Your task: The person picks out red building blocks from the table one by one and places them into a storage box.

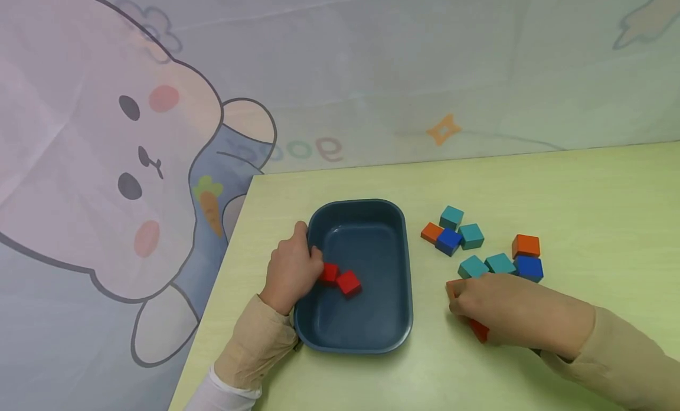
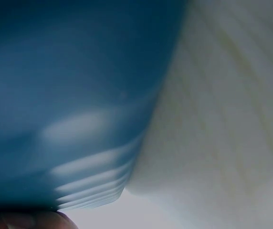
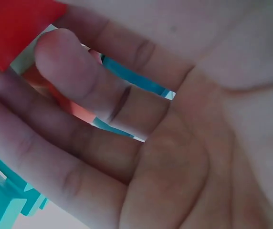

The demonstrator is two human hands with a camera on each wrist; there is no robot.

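With the thumb over the rim and the fingers along the outer wall, my left hand (image 1: 291, 272) grips the left side of a dark blue tray (image 1: 406, 269). Inside the tray, two red cubes (image 1: 349, 284) lie near my left thumb. The left wrist view shows mostly the tray's outer wall (image 2: 79, 109) and a bit of a finger. My right hand (image 1: 517, 310) is low on the table, pinching a red block (image 1: 479, 330) at its fingertips; the palm hides part of the grip. An orange block (image 1: 454, 286) lies partly covered by those fingers.
Beyond my right hand, two teal cubes (image 1: 471, 236) sit with a blue cube (image 1: 448, 241) and an orange block (image 1: 432, 232). Closer are two more teal cubes (image 1: 500, 263), a blue cube (image 1: 528, 268) and an orange cube (image 1: 526, 245). A printed cloth (image 1: 372, 74) hangs behind the table.
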